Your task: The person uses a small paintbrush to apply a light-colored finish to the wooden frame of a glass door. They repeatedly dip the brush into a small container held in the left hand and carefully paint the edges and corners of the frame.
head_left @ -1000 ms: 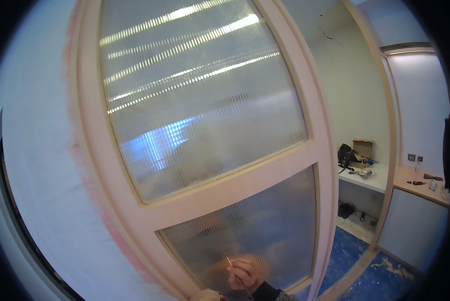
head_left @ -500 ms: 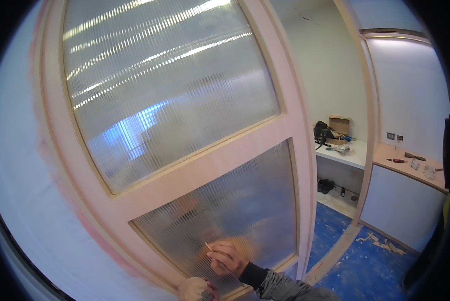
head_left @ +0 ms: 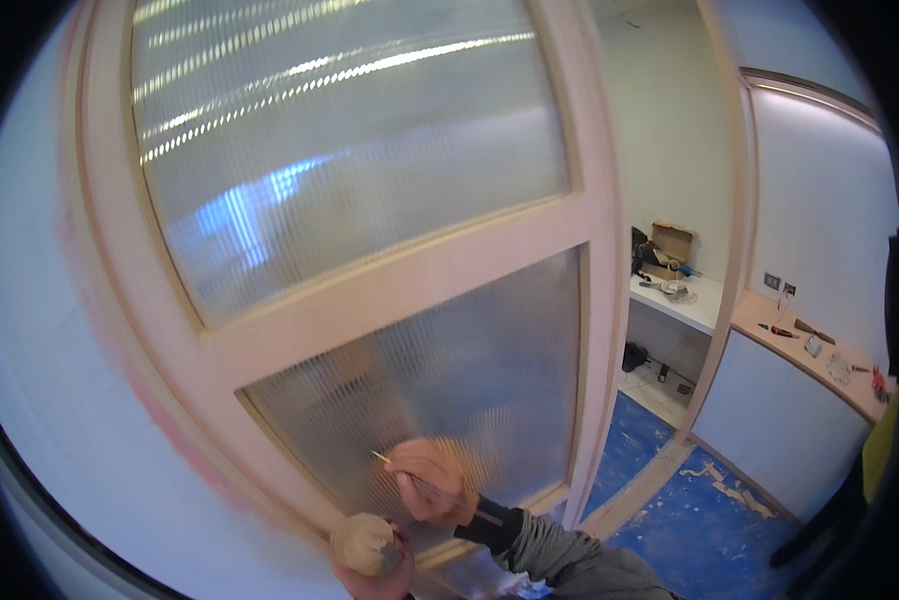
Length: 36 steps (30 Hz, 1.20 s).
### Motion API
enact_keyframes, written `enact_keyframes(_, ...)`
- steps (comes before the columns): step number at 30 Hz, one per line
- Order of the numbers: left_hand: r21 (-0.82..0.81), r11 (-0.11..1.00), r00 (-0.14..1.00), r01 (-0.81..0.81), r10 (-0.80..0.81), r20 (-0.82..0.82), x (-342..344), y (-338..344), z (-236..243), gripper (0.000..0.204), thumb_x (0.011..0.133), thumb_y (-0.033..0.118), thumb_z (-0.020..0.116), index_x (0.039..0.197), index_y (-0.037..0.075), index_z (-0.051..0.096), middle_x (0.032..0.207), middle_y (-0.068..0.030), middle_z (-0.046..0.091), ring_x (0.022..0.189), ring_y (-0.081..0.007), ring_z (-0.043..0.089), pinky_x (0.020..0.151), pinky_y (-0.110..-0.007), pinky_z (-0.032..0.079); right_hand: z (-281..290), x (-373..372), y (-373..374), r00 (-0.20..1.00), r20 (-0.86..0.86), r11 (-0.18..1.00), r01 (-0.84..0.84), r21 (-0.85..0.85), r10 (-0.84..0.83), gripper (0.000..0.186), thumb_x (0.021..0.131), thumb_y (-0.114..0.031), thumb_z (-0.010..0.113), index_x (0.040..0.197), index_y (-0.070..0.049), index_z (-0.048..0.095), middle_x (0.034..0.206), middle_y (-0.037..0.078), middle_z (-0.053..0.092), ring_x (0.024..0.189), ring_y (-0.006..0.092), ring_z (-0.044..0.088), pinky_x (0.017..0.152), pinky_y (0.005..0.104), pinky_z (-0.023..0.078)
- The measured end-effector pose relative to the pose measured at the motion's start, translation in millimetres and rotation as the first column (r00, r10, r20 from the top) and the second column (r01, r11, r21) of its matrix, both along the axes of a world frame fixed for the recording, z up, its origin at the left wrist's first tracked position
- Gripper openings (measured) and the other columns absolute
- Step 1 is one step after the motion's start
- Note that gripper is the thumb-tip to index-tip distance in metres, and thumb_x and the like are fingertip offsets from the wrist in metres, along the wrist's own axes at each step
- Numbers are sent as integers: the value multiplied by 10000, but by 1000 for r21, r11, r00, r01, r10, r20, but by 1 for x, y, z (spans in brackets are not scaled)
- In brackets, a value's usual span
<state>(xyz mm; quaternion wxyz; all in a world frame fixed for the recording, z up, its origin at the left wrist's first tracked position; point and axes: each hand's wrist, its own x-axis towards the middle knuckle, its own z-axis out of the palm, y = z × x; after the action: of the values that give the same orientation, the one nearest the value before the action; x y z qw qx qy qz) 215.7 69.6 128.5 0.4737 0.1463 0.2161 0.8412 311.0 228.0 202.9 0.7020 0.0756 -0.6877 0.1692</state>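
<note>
In my right hand (head_left: 431, 482) is a slim paintbrush (head_left: 381, 456), held between closed fingers with its pale tip pointing left. This hand is in front of the lower ribbed glass pane (head_left: 509, 345), which mirrors it as a blurred orange patch. My left hand (head_left: 384, 580), low and just left of it, is wrapped round a small round tub (head_left: 359, 545) of cream paint or filler. The brush tip stands apart from the tub. Around the panes runs a pale pinkish wooden frame (head_left: 399, 280); the tub is close to its lower left part.
Blue sheeting (head_left: 669, 510) with scraps on it covers the floor at right. Behind the frame, a white shelf (head_left: 704, 312) bears an open cardboard box (head_left: 672, 243). Several tools lie on a wooden counter (head_left: 749, 312). A person in dark and yellow clothing (head_left: 879, 450) stands at the right edge.
My right hand has moved left and slightly up with the brush. The tub and my left hand have come further into view. The whole view has shifted, showing more of the person at right.
</note>
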Motion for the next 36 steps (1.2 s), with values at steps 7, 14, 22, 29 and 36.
enact_keyframes(7,87,983,885,162,-184,428,7,12,30,527,942,509,541,1255,91,615,1204,-149,636,1085,-345,585,900,-435,499,53,13,6,837,284,873,-387,-296,468,112,850,33,647,950,14,694,882,121,676,825,254,668,737,347,533)
enact_keyframes(14,197,954,908,227,-280,311,13,24,38,547,973,534,459,1296,115,595,1210,-91,643,1114,-324,589,890,-439,493,85,22,16,573,621,845,-386,-371,535,88,847,-51,744,905,11,720,827,121,697,790,252,667,705,342,513)
enact_keyframes(22,222,956,900,192,-262,350,3,32,37,534,995,519,419,1330,132,572,1300,-89,605,1186,-283,575,969,-473,474,87,1,23,388,817,885,-365,-289,427,94,808,-17,772,894,-1,738,810,96,682,818,247,655,721,342,518)
enact_keyframes(29,281,939,880,200,-298,370,1,45,45,549,990,520,427,1339,119,560,1309,-112,597,1237,-294,555,1047,-501,436,84,-9,35,357,858,901,-364,-236,369,213,810,-187,788,830,4,696,843,113,614,791,292,593,679,379,471)
enact_keyframes(36,245,952,901,183,-262,346,4,61,65,562,985,520,422,1344,111,559,1303,-125,602,1222,-311,566,1045,-506,436,96,-11,46,346,874,917,-328,-229,342,257,781,-181,815,795,12,646,839,105,581,837,293,590,695,383,471)
